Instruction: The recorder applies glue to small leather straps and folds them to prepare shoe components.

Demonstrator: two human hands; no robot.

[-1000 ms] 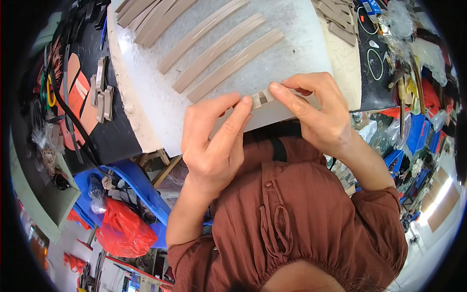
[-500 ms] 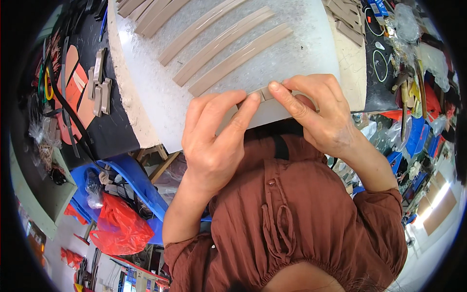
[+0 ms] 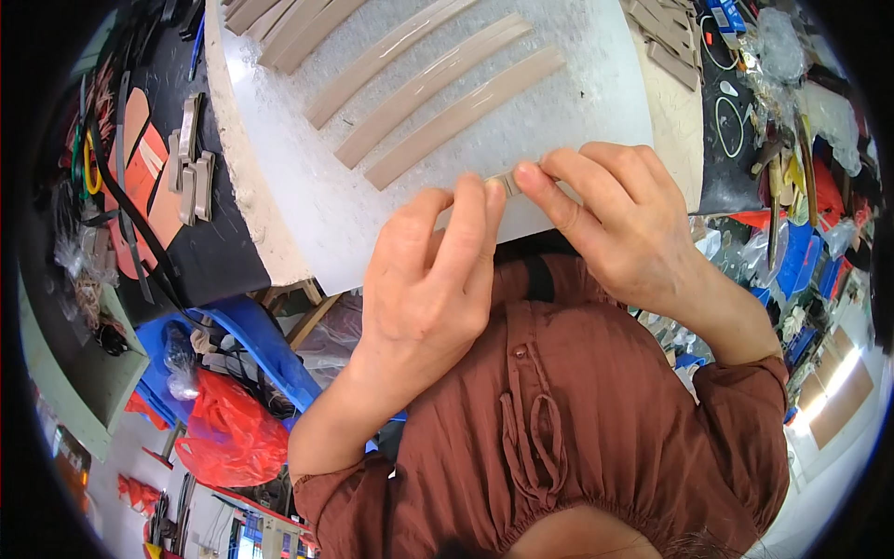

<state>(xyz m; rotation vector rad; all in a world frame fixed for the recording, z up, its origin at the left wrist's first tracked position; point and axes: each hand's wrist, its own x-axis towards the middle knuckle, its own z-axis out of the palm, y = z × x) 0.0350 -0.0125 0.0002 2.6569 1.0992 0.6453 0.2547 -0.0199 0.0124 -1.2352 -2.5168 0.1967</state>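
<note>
A small beige strip (image 3: 508, 181) is pinched between the fingertips of both my hands at the near edge of the white work sheet (image 3: 610, 112). My left hand (image 3: 433, 265) grips its left part with thumb and index finger. On its right part, the thumb and index finger of my right hand (image 3: 619, 214) are closed. Only a short middle piece of the strip shows; my fingers cover the rest. Just beyond my hands, several long beige strips with a glossy sheen lie side by side, the nearest strip (image 3: 466, 116) closest to my fingers.
Small folded beige pieces (image 3: 189, 172) and orange-pink flat pieces (image 3: 140, 186) lie on the black tabletop at left. More beige strips (image 3: 666, 42) are piled at the far right. A red plastic bag (image 3: 233, 433) hangs by a blue chair (image 3: 261, 349) at lower left.
My left hand has shifted slightly right, its fingers drawn closer together on the strip. My right hand has tilted and moved a little right. The strips on the sheet have barely moved.
</note>
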